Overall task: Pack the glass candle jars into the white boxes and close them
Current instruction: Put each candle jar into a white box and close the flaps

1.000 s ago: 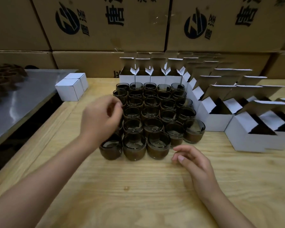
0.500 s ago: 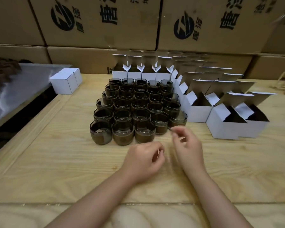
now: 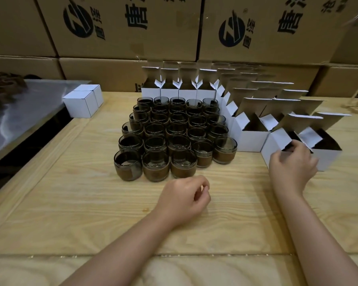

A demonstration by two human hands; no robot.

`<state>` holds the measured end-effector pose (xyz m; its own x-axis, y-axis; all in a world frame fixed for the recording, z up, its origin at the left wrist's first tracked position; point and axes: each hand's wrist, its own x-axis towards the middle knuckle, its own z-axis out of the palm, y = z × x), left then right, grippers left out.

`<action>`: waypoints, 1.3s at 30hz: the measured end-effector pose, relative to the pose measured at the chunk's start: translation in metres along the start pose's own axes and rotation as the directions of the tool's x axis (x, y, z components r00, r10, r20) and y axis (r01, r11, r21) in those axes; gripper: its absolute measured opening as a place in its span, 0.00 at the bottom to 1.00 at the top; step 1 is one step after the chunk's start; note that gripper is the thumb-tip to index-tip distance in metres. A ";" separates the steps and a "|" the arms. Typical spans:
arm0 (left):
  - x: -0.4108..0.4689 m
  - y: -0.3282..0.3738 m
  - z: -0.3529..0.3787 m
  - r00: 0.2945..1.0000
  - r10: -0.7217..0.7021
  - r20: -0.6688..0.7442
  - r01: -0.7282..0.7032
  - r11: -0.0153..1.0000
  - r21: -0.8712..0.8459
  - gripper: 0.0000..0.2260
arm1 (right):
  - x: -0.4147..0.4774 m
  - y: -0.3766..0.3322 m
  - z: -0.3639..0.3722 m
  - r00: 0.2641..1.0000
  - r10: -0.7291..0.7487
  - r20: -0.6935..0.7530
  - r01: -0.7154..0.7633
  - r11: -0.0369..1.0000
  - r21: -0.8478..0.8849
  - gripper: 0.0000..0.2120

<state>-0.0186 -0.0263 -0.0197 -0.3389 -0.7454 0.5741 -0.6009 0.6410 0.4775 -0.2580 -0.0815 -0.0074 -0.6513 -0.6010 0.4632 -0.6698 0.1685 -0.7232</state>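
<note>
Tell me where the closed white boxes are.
In the head view, the closed white boxes sit at the far left edge of the wooden table, beside the metal surface, left of the glass jars.

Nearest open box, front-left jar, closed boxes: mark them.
nearest open box [image 3: 274, 146]: head view, white side wall.
front-left jar [image 3: 128, 166]: head view, glass wall.
closed boxes [image 3: 80, 106]: head view, nearer box's front face.
</note>
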 end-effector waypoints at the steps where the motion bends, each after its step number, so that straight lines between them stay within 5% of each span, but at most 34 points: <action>1: 0.000 0.000 0.000 1.000 -0.004 -0.001 0.004 1.000 -0.002 0.12 | -0.002 -0.001 -0.002 1.000 -0.011 0.009 0.011 1.000 -0.002 0.15; 11: 0.001 -0.010 -0.001 0.977 -0.148 0.151 0.184 0.948 -0.261 0.12 | -0.074 -0.040 -0.031 0.972 -0.129 0.197 0.102 0.984 0.143 0.13; 15: 0.004 -0.010 0.000 0.964 -0.197 0.176 0.246 0.914 -0.323 0.21 | -0.119 -0.060 -0.038 0.938 -0.212 0.276 0.164 0.969 0.184 0.14; 22: 0.003 -0.015 -0.002 0.972 -0.226 0.066 0.233 0.881 -0.412 0.32 | -0.163 -0.086 -0.043 0.904 -0.324 0.279 0.259 0.934 0.245 0.15; 26: 0.003 -0.018 -0.003 0.966 -0.259 0.001 0.237 0.881 -0.410 0.22 | -0.159 -0.084 -0.050 0.829 -0.414 0.376 0.320 0.902 0.289 0.14; 31: 0.001 -0.018 -0.005 0.965 -0.257 -0.043 0.216 0.881 -0.420 0.20 | -0.136 -0.080 -0.052 0.848 -0.530 0.023 0.476 0.780 0.407 0.09; 35: -0.001 -0.020 -0.004 0.961 -0.272 -0.056 0.229 0.889 -0.396 0.33 | -0.109 -0.071 -0.035 0.846 -0.456 0.278 0.303 0.839 0.452 0.20; 39: 0.002 -0.018 -0.005 0.958 -0.286 -0.033 0.232 0.834 -0.500 0.25 | -0.102 -0.067 -0.028 0.853 -0.456 0.254 0.243 0.777 0.580 0.17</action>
<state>-0.0047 -0.0384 -0.0244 -0.1283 -0.8911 0.4352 -0.2182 0.4535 0.8641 -0.1564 -0.0093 0.0080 -0.1597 -0.7876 0.5951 -0.4718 -0.4686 -0.7469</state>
